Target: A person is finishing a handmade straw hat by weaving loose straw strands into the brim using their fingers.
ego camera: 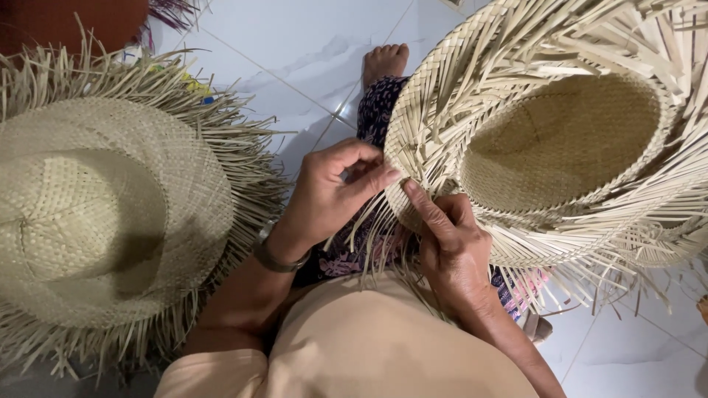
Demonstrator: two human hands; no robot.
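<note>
The unfinished straw hat (pixel 560 140) lies upturned on the person's lap, its far brim cut off by the frame, loose pale strands fringing it. Left hand (pixel 332 195) and right hand (pixel 450 247) pinch strands at its near brim; a finished hat (pixel 110 214) rests on the tiled floor (pixel 295 51)

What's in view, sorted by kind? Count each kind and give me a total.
Woven straw hats: 2, one in the hands, one on the floor
Hands: 2, left hand, right hand, both at the held hat's brim
Wrist bangle: 1
Bare foot: 1
Total: 6
</note>
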